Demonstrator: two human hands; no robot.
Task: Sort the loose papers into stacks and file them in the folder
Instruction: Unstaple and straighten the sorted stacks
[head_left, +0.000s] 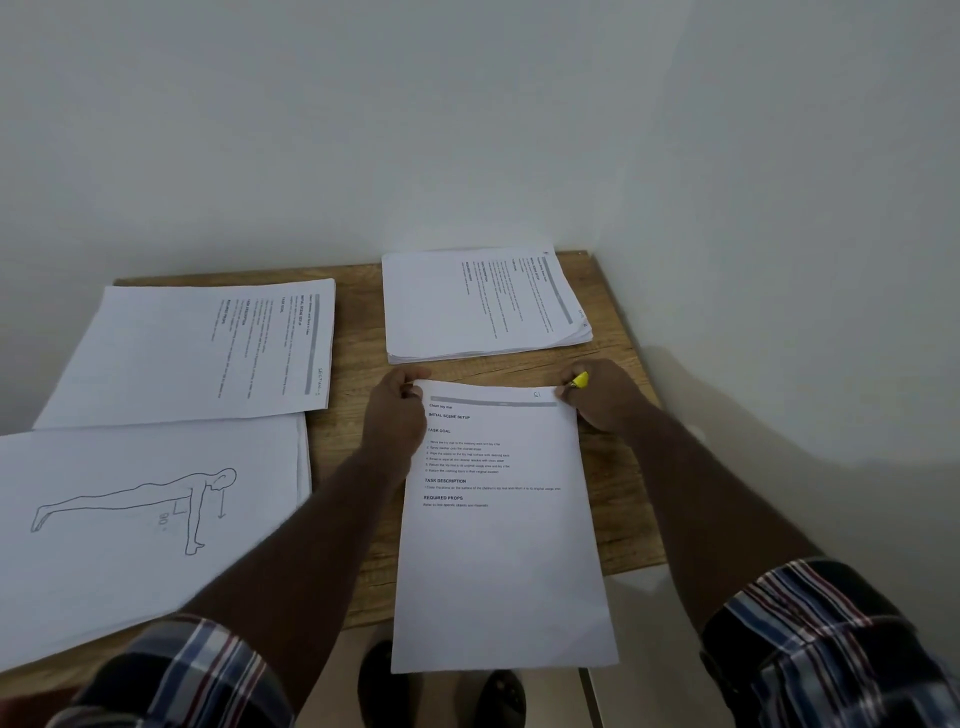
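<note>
The left hand (397, 410) and right hand (602, 395) pinch the far corners of a printed sheet (498, 545) overhanging the table's (353, 343) near edge. The right hand also grips a yellow pen (579, 381). A paper stack (480, 304) lies just beyond.

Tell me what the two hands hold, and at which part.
Both hands hold one printed sheet by its far corners: left hand the left corner, right hand the right corner. The right hand also holds a yellow pen.
</note>
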